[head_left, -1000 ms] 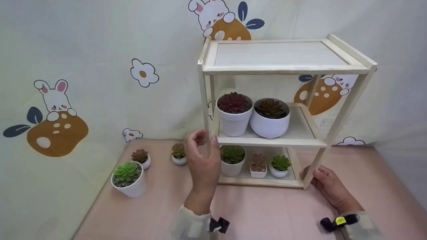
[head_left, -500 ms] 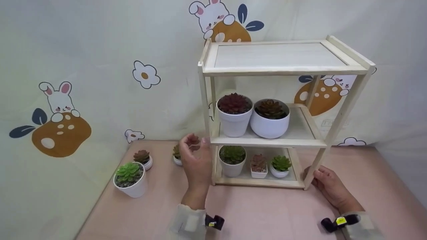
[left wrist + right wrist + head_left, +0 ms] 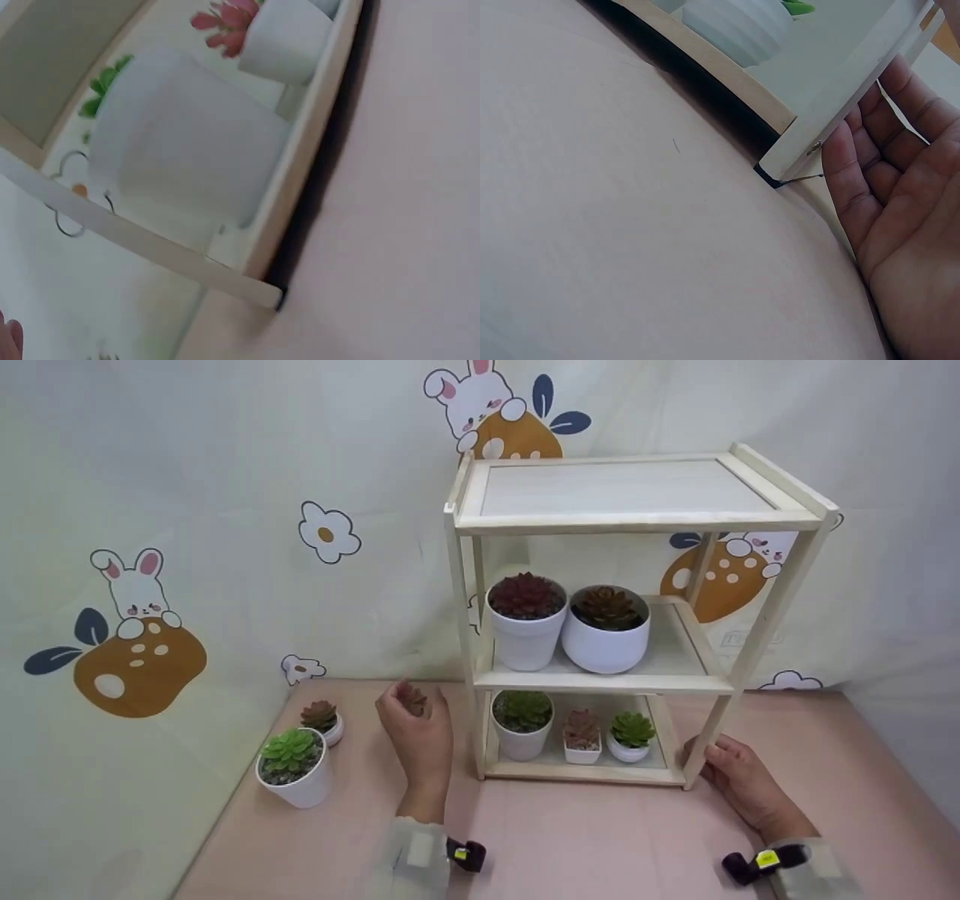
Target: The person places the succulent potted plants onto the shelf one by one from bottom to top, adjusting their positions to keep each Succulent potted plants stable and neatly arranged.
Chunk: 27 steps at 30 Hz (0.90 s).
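Note:
A pale wooden three-tier shelf [image 3: 600, 684] stands on the pink tabletop. My right hand [image 3: 744, 784] rests at its lower right front post, thumb on the near side and fingers curled behind; in the right wrist view the fingers [image 3: 847, 169] lie against the post. My left hand [image 3: 421, 746] is left of the shelf, around a small brownish succulent [image 3: 412, 697], thumb and fingers apart. The hand hides that plant's pot. Only a bit of a finger [image 3: 11, 341] and blurred leaf tips [image 3: 103, 357] show in the left wrist view.
The middle tier bears a dark red succulent [image 3: 527, 622] and a brown one [image 3: 607, 630] in white pots. Several smaller potted succulents stand on the bottom tier. At left are a bright green succulent [image 3: 295, 769] and a small reddish one [image 3: 322, 722]. A printed cloth [image 3: 225, 607] hangs behind.
My left hand has left the shelf's left front post and moved left and slightly down to the small brownish succulent. My right hand has stayed at the right post.

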Tool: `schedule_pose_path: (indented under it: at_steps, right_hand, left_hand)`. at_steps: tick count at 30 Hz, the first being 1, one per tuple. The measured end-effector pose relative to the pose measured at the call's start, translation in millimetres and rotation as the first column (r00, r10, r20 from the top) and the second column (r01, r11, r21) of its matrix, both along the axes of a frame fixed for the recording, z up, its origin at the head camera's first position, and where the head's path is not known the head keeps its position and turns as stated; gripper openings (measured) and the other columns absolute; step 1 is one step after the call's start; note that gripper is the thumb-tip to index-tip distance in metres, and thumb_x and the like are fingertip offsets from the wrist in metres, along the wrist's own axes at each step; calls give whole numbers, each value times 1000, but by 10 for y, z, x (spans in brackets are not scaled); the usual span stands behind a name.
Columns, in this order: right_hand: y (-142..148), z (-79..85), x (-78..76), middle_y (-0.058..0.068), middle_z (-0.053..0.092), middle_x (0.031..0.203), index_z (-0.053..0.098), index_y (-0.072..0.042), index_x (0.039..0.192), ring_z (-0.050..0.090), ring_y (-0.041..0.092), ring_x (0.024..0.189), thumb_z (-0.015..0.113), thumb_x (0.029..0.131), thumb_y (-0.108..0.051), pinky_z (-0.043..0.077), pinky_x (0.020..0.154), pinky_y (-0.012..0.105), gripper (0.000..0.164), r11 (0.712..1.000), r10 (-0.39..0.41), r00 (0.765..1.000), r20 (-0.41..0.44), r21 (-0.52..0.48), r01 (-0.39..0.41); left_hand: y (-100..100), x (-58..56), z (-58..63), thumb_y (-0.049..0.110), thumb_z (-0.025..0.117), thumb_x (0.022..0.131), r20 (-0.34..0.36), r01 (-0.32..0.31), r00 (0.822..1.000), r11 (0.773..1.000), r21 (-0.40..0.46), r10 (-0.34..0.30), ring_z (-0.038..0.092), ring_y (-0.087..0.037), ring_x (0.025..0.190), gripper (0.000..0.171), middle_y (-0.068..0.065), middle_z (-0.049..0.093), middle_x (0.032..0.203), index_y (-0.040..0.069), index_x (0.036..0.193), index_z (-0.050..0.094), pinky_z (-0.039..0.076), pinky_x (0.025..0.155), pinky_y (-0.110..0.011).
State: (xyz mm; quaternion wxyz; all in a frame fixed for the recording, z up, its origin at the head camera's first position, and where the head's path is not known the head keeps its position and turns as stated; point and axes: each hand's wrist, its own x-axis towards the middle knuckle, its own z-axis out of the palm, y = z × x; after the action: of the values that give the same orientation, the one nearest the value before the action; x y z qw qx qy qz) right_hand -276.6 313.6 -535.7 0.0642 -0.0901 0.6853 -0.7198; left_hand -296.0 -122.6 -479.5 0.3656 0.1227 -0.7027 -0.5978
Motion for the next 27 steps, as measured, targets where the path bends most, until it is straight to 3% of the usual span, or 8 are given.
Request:
schedule_pose_path:
  at_steps: [6, 11, 18, 27]
  right_hand:
    - [-2, -5, 0, -6, 72, 107, 72, -7, 111, 68, 5, 106, 43, 112, -20, 53, 98, 18, 31, 1000, -4, 1000, -4, -1, 4]
    - [4, -7, 2, -6, 74, 107, 72, -7, 111, 69, 5, 107, 42, 112, -19, 53, 99, 18, 32, 1000, -3, 1000, -1, 1, 3]
    - [-2, -5, 1, -6, 73, 107, 72, -8, 110, 68, 5, 107, 43, 112, -19, 53, 98, 18, 32, 1000, -4, 1000, -3, -4, 3]
    - [5, -26, 2, -6, 74, 105, 75, -11, 111, 69, 5, 106, 43, 112, -17, 52, 100, 18, 33, 999, 19, 1000, -18, -44, -20]
  left_hand:
    - [-92, -59, -159, 15, 75, 93, 80, -76, 994, 996, -55, 80, 45, -31, 124, 48, -17, 48, 128, 1, 130, 49, 41, 105, -46]
    - [-147, -100, -266, 24, 81, 89, 174, -119, 976, 988, -97, 135, 38, -34, 132, 61, -18, 44, 138, 3, 136, 47, 33, 110, -52]
    - [-209, -144, -373, 27, 84, 87, 258, -102, 960, 994, -29, 106, 27, -39, 143, 84, -22, 30, 154, 3, 151, 35, 29, 117, -57]
    - [-285, -222, -518, 28, 85, 84, 296, -92, 952, 995, 36, 77, 25, -41, 144, 97, -25, 26, 156, 1, 156, 26, 28, 119, -56]
